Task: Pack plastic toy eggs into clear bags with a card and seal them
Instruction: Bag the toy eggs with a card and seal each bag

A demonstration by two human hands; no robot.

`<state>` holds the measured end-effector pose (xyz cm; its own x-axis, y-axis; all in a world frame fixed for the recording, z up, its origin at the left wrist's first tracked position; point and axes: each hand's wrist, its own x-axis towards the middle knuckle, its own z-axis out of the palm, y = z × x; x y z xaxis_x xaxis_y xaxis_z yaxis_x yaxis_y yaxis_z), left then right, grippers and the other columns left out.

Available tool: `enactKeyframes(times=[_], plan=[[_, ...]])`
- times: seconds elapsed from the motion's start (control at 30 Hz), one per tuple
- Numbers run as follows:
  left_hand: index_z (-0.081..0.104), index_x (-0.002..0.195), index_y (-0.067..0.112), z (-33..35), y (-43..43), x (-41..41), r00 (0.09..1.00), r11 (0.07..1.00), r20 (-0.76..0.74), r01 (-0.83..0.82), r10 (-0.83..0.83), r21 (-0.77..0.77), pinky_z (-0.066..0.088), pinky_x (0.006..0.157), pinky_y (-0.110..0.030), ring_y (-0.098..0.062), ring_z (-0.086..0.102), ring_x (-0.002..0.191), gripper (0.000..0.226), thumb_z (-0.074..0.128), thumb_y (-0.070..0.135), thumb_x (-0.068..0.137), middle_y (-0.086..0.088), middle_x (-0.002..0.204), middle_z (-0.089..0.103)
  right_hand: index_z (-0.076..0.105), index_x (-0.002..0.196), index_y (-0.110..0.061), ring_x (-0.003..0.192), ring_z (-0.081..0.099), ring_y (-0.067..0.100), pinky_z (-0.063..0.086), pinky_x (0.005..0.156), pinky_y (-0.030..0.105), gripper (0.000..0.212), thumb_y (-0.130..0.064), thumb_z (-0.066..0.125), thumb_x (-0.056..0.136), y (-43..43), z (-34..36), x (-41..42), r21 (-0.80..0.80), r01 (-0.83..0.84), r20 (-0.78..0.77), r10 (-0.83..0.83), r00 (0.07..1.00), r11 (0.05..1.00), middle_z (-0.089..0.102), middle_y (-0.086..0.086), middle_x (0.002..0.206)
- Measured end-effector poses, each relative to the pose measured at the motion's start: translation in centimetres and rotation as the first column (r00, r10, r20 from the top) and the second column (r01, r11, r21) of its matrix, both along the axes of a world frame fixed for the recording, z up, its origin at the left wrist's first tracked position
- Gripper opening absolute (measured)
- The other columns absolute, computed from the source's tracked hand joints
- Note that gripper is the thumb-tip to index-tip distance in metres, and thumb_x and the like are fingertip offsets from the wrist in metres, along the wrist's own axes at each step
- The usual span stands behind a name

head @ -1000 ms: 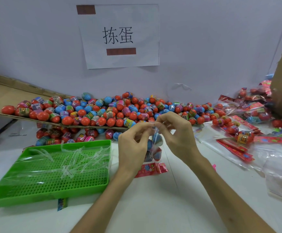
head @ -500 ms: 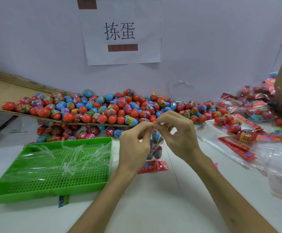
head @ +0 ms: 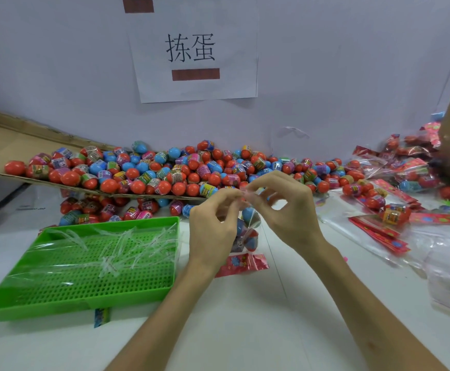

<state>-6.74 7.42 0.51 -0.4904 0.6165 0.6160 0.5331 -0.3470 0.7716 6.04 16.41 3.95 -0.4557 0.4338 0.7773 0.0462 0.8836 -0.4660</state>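
Left hand (head: pixel 213 226) and right hand (head: pixel 285 207) both pinch top of clear bag (head: pixel 248 228) holding eggs, just right of green tray (head: pixel 84 298) on bench (head: pixel 245 317).

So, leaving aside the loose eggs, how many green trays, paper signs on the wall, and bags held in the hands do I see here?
green tray: 1
paper sign: 1
bag, pinched at its top by the left hand and the right hand: 1
Total: 3
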Motion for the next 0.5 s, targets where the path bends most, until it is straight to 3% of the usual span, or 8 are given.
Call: enactKeyframes(times=[0.07,0.17,0.5], plan=[[0.076,0.108,0.02,-0.05,-0.1,0.21,0.997,1.0,-0.08,-0.014,0.014,0.002,0.056,0.073,-0.019,-0.007,0.073,0.082,0.025,0.063,0.002,0.096,0.016,0.091,0.075,0.077,0.096,-0.007,0.076,0.066,0.012,0.056,0.063,0.021,0.012,-0.011,0.08,0.085,-0.06,-0.16,-0.12,0.044,-0.007,0.016,0.006,1.0,0.999,0.071,0.002,0.094],[0.075,0.111,0.021,-0.17,-0.1,0.28,0.985,1.0,-0.168,-0.026,0.027,0.01,0.057,0.074,-0.023,-0.006,0.071,0.082,0.028,0.062,0.001,0.096,0.016,0.09,0.075,0.078,0.096,-0.006,0.076,0.066,0.014,0.057,0.063,0.025,0.012,-0.006,0.08,0.084,0.04,-0.28,-0.17,0.093,0.04,0.01,-0.041,0.999,0.995,0.071,0.004,0.093],[0.075,0.108,0.029,-0.4,0.04,0.24,0.988,1.0,-0.155,-0.018,0.017,-0.007,0.059,0.071,-0.039,-0.007,0.073,0.085,0.025,0.057,0.014,0.097,0.016,0.089,0.075,0.07,0.091,-0.003,0.074,0.058,0.011,0.053,0.064,0.022,0.007,0.003,0.072,0.089,0.21,-0.43,-0.26,0.093,0.052,0.044,-0.056,0.997,0.994,0.062,-0.004,0.09]])
